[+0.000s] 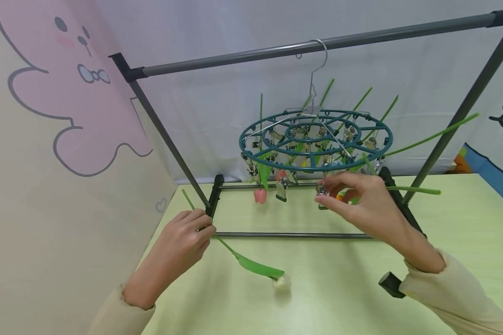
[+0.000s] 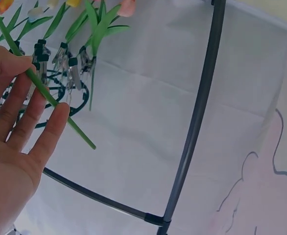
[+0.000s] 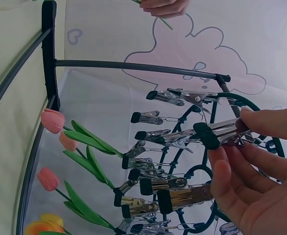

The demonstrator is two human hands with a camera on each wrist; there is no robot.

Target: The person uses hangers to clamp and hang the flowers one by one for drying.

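My left hand [image 1: 184, 239] pinches the green stem of an artificial white tulip [image 1: 282, 284], whose flower and leaf [image 1: 257, 267] point down toward the table. In the left wrist view, the stem [image 2: 45, 93] crosses between thumb and fingers. My right hand [image 1: 360, 200] is at the front of a round teal clip hanger [image 1: 313, 168]. Thumb and fingers pinch a metal clip [image 3: 224, 133] with dark tips near its handle end; no flower shows in that clip. Other clips on the hanger hold tulips head-down, among them a pink tulip [image 1: 260, 196] and a yellow-orange one [image 3: 43, 226].
The hanger's metal hook [image 1: 320, 56] hangs over the top bar [image 1: 234, 57] of a dark grey rack. Its lower bar [image 1: 293, 235] runs just above the light green table [image 1: 318, 298]. A white curtain [image 1: 201, 107] stands behind, and a pink cartoon figure [image 1: 37, 93] is at left.
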